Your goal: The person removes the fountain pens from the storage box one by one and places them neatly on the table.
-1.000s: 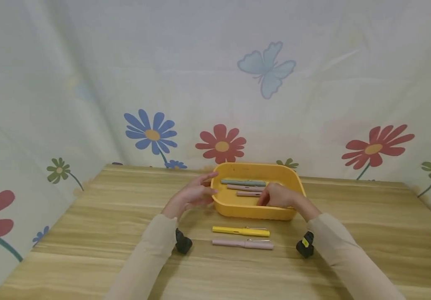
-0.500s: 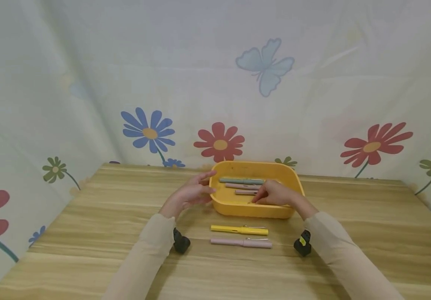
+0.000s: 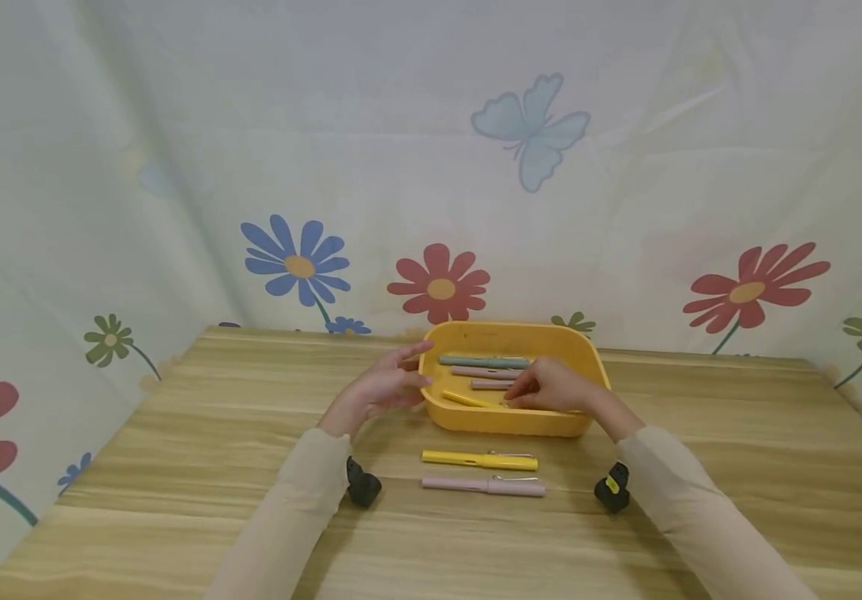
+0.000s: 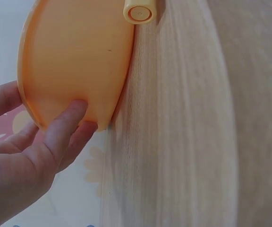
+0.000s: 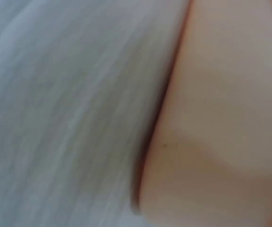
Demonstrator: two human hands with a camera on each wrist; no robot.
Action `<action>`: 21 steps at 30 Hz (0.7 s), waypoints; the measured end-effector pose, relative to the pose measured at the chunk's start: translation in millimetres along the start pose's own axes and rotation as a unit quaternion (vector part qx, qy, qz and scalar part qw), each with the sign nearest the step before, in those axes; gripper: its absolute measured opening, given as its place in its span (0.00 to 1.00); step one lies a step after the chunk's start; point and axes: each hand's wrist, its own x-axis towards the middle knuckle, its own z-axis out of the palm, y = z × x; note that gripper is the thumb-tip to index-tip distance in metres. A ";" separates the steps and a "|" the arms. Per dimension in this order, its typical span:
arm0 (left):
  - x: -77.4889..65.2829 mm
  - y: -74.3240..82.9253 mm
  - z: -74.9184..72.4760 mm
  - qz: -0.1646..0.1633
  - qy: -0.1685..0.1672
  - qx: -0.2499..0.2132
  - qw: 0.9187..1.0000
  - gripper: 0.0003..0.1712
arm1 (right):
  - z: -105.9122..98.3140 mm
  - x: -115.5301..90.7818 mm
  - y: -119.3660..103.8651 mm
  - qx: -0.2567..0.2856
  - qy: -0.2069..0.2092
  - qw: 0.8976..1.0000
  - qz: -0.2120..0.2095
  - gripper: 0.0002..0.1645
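Partly hidden | yellow pen (image 3: 468,400) in tray (image 3: 509,422) | end in right hand (image 3: 557,387)

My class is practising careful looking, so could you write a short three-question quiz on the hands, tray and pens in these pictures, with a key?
1. True or false: the left hand touches the tray.
2. How many pens lie on the table, outside the tray?
3. Fill in: the held pen, in the right hand, is coloured ___.

Key: 1. True. 2. Two, a yellow pen and a lilac pen. 3. Yellow.
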 end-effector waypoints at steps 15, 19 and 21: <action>-0.9 0.1 -1.3 0.001 0.001 -0.004 1.000 0.37 | 1.4 7.9 -10.0 -0.044 -0.018 0.997 0.060 0.05; -0.3 -0.5 -1.1 0.003 0.000 0.000 1.000 0.37 | 0.0 6.2 -11.6 -0.076 0.005 0.996 0.044 0.06; 0.0 -0.5 -0.6 0.003 0.001 0.001 1.000 0.37 | -1.7 3.8 -12.8 -0.072 0.015 0.997 0.037 0.07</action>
